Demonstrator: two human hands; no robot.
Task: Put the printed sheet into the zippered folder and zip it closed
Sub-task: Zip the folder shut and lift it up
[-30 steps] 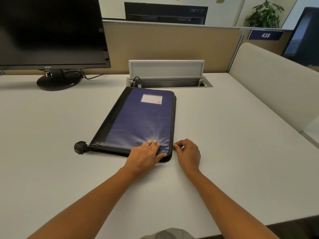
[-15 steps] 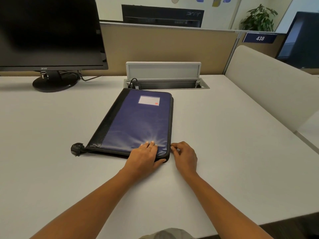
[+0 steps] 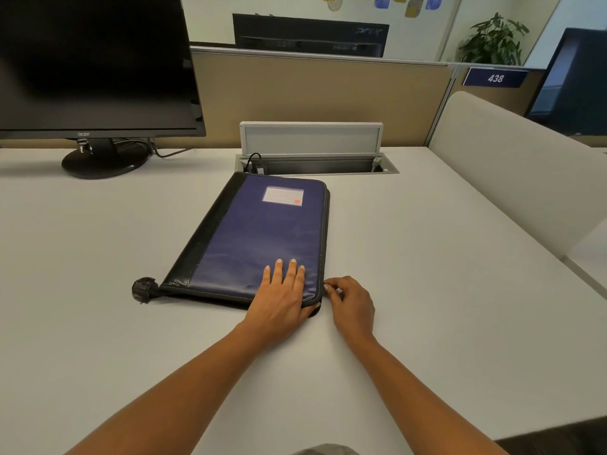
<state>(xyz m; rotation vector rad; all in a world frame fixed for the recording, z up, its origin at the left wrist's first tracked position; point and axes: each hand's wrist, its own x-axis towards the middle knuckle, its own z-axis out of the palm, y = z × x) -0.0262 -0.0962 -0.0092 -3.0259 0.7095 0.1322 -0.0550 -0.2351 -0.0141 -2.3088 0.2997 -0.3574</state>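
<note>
A blue zippered folder [image 3: 259, 231] with a black spine and a white label lies flat and closed on the white desk [image 3: 410, 257]. My left hand [image 3: 282, 297] presses flat on its near right corner, fingers straight. My right hand [image 3: 351, 307] sits just right of that corner, its fingertips pinching at the folder's right edge where the zipper runs; the zipper pull itself is hidden by the fingers. No printed sheet is in view.
A black strap end [image 3: 143, 289] sticks out at the folder's near left corner. A dark monitor [image 3: 95, 67] stands at the back left. An open cable tray [image 3: 315, 159] lies behind the folder. A beige side partition [image 3: 525, 178] borders the right.
My left hand's fingers have stretched out flatter on the cover. My right hand stays pinched at the folder's near right edge. The camera has tilted slightly.
</note>
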